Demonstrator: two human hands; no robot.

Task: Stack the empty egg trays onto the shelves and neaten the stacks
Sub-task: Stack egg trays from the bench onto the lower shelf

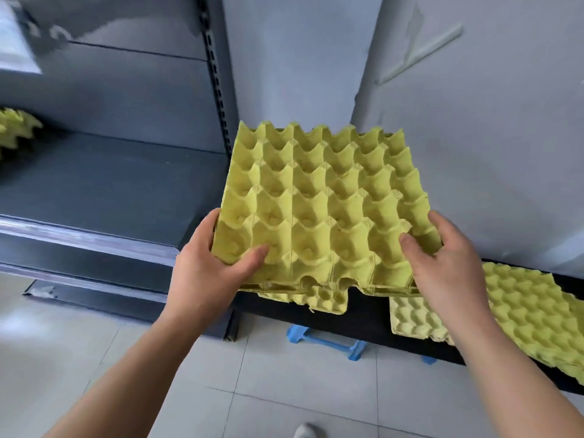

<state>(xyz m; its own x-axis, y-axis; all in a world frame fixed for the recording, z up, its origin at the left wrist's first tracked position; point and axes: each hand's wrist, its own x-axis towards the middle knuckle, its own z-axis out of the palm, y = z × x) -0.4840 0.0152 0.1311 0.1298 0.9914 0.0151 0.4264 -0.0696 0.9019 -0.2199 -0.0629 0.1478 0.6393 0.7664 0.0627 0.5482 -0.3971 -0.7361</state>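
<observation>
I hold a thin stack of yellow-green egg trays in both hands, cups facing up, tilted toward me. My left hand grips its near left corner, thumb on top. At the near right corner my right hand does the same. More yellow-green trays lie loosely on a low black platform below and to the right, one upside down. Another tray stack sits on the dark shelf at the far left, partly cut off.
The dark grey shelving unit has a slotted upright post just left of the held trays. A pale wall stands behind. A blue plastic piece lies on the tiled floor under the platform.
</observation>
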